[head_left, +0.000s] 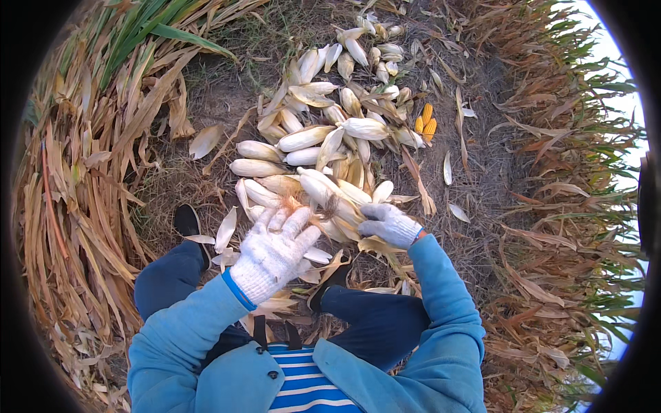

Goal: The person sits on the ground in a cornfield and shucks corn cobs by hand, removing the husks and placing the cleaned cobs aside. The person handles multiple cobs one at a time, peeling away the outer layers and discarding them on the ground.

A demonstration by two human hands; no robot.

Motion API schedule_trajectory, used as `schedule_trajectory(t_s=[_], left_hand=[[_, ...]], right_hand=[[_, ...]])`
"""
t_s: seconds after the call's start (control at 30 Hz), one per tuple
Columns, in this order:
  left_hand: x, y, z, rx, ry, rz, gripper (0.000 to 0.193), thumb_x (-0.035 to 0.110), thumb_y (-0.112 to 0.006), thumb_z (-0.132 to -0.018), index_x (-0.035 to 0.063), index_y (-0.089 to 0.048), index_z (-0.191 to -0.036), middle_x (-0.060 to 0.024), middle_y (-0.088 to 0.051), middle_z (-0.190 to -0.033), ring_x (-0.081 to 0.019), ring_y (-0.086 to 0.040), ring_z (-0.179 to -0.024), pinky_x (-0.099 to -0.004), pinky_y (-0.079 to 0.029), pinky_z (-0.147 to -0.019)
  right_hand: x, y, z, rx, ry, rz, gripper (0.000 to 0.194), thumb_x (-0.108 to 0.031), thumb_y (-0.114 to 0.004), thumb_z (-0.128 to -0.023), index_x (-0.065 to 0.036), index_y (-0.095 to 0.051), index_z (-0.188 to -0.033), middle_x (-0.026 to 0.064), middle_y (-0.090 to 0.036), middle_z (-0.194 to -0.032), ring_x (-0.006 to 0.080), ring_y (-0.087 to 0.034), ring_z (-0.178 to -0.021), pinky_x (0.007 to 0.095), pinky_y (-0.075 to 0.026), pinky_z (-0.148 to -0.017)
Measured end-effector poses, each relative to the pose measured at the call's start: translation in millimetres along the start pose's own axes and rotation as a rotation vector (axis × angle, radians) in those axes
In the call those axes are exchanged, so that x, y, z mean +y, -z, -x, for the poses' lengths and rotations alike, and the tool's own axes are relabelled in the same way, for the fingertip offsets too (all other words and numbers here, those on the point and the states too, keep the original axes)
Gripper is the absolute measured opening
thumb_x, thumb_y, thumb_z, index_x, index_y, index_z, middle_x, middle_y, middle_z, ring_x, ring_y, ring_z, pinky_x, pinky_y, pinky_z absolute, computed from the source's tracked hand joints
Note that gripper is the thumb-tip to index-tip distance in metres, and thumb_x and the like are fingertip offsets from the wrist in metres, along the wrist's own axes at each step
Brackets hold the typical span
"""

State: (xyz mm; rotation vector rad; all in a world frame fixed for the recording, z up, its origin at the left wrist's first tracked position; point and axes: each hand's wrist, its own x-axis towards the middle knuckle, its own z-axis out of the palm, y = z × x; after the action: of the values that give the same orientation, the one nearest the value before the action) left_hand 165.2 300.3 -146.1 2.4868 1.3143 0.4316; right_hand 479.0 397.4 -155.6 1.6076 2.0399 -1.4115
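Observation:
My left hand (276, 253), in a white knit glove, is spread open with its fingers apart. It hovers over the near edge of a heap of corn ears in pale husks (304, 138), and reddish corn silk (294, 202) shows at its fingertips. My right hand (388, 224), gloved the same way, has its thumb and fingers around the near end of a husked-over corn ear (330, 196). That ear lies slanted on the heap, with a dark tuft of silk beside it. The glove hides its lower tip.
Several bare yellow corn cobs (426, 123) lie right of the heap. Cut dry corn stalks (98, 170) are piled at left, and standing dry corn (557, 206) lines the right. Loose husks (225, 229) litter the soil around my shoes (187, 221).

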Motion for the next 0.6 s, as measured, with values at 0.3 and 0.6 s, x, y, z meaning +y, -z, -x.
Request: schedule_trajectory(t_s=[0.3,0.6], left_hand=[[-7,-1,33,-0.498,0.202,0.111,0.045,0.047,-0.074,-0.084,0.0137,-0.068,-0.113,-0.0176,-0.071,-0.106,-0.0368,-0.073,-0.096,-0.0469,-0.06,-0.083],[-28,23,45,-0.211,0.498,0.839,0.078,0.045,-0.083,-0.078,-0.0025,-0.062,-0.136,-0.0238,-0.072,-0.12,-0.0321,-0.07,-0.111,-0.0383,-0.053,-0.099]], right_hand=[[-78,-98,95,0.605,0.203,-0.376,0.028,-0.014,-0.068,-0.097,0.001,-0.07,-0.12,0.0092,-0.073,-0.105,0.0178,-0.069,-0.095,0.0333,-0.055,-0.09],[-110,-214,90,0.489,0.029,-0.319,0.041,-0.022,-0.074,-0.092,-0.001,-0.066,-0.127,0.0121,-0.071,-0.116,0.0209,-0.069,-0.106,0.0345,-0.055,-0.094]])
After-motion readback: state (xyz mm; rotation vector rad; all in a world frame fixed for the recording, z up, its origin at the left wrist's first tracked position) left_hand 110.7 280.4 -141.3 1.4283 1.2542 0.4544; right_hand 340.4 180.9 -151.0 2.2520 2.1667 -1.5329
